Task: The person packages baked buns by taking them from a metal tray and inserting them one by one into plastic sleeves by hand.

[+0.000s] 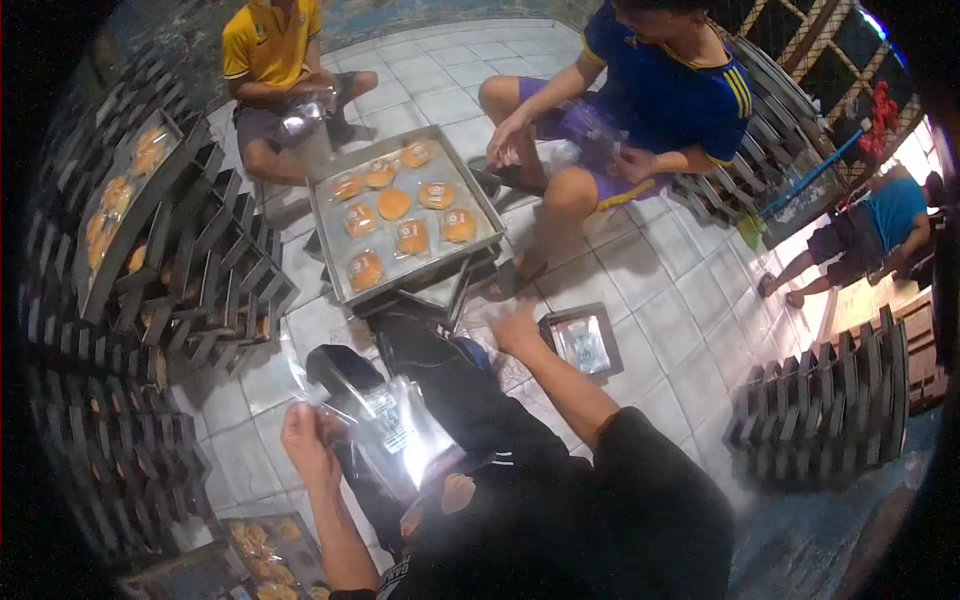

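Note:
My left hand [308, 440] is closed on the edge of a clear plastic bag [400, 430] with dark printing. The bag, perhaps a stack of several, lies over my lap and reflects the light. My right hand [515, 328] is stretched forward, low beside the near right corner of a metal tray [428, 274]; its fingers are smeared by motion. Several round golden buns [394, 204] sit in that tray, most in clear printed wrappers. Near my right forearm, a small dark box [613, 362] on the floor holds more printed plastic bags [581, 345].
Opposite me sit a person in a yellow shirt [272, 45] and one in a blue shirt [665, 90], both handling clear plastic. Stacked trays [215, 260] rise on the left, another stack [820, 410] on the right. A person [880, 230] bends at the far right.

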Demonstrator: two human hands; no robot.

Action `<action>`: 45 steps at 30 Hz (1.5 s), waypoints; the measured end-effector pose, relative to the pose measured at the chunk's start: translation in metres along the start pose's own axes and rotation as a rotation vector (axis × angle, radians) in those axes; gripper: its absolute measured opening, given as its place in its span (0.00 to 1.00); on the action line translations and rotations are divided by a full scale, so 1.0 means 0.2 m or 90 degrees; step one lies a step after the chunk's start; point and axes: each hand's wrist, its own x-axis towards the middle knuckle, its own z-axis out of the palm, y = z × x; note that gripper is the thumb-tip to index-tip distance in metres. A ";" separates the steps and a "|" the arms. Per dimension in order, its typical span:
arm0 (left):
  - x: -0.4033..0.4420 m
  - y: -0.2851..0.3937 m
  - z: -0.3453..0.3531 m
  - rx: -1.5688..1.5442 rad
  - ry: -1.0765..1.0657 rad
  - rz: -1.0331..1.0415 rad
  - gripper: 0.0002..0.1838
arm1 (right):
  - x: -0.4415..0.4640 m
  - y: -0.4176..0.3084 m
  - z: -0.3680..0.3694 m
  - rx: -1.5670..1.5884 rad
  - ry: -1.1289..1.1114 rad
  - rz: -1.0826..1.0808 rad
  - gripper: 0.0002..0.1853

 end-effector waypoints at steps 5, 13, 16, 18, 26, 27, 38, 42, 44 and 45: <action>0.01 -0.10 0.02 -0.081 0.187 -0.002 0.14 | -0.12 0.39 0.56 0.241 -0.105 0.061 0.27; 0.16 -0.24 -0.05 0.043 0.153 -0.028 0.13 | -0.22 -0.11 0.09 0.461 0.187 0.088 0.21; 0.17 -0.24 -0.06 -0.007 0.083 -0.042 0.14 | -0.16 -0.34 0.04 0.480 0.277 0.002 0.24; 0.14 -0.20 0.00 -0.010 0.119 -0.050 0.14 | -0.07 -0.46 0.15 0.486 0.318 -0.104 0.27; 0.11 -0.21 0.02 0.010 0.168 -0.025 0.16 | -0.08 -0.52 0.15 0.384 0.300 -0.126 0.32; 0.10 -0.21 0.03 0.023 0.161 -0.015 0.16 | -0.08 -0.51 0.15 0.383 0.304 -0.126 0.32; 0.08 -0.20 0.07 0.022 0.135 -0.005 0.17 | -0.12 -0.53 0.12 0.322 0.350 -0.175 0.30; 0.09 -0.20 0.09 0.051 0.199 0.013 0.18 | -0.11 -0.53 0.12 0.333 0.335 -0.177 0.31; 0.11 -0.23 0.03 0.065 0.196 0.009 0.17 | -0.10 -0.52 0.13 0.331 0.344 -0.167 0.31; 0.13 -0.26 -0.02 0.006 0.150 -0.012 0.17 | -0.10 -0.53 0.14 0.329 0.349 -0.163 0.32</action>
